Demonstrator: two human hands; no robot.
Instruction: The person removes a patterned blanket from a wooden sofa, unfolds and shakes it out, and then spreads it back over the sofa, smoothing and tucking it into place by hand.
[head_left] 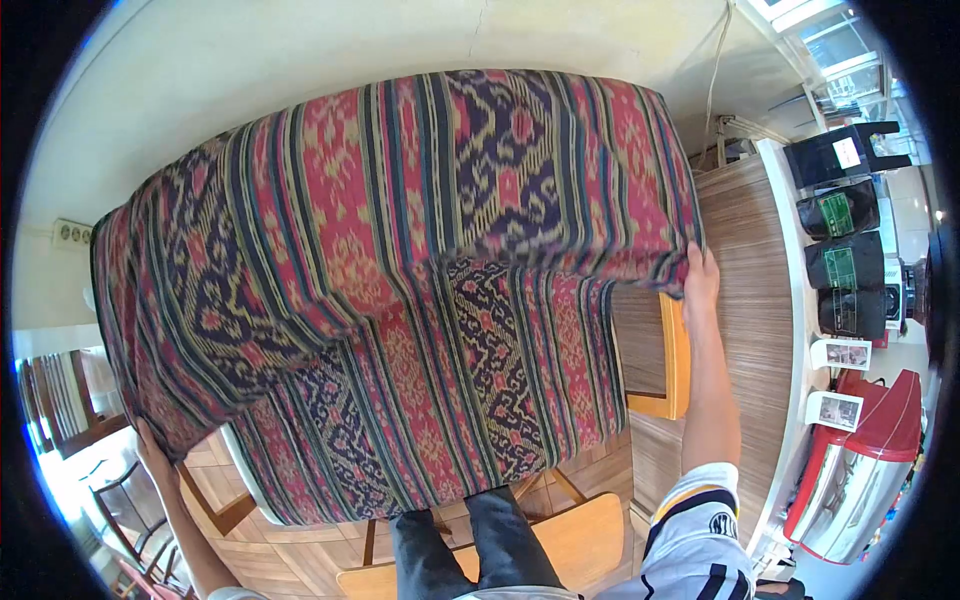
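A large patterned tablecloth [350, 200] in red, dark blue and tan stripes spreads across the middle of the view. Its near portion is lifted and billows above a table that the same cloth covers [430, 420]. At the lower left, my left hand [157, 458] is closed on one corner of the cloth. On the right side, my right hand [701, 275] pinches the other corner, with its arm stretched out. The table's far part is hidden behind the raised fabric.
A wooden bench [590, 540] stands by my legs. To the right is a wood-grain cabinet [745, 280], with black bags [842, 262], small framed pictures [838, 410] and a red-and-silver appliance [855, 480] beyond. A wall socket [73, 234] is at left.
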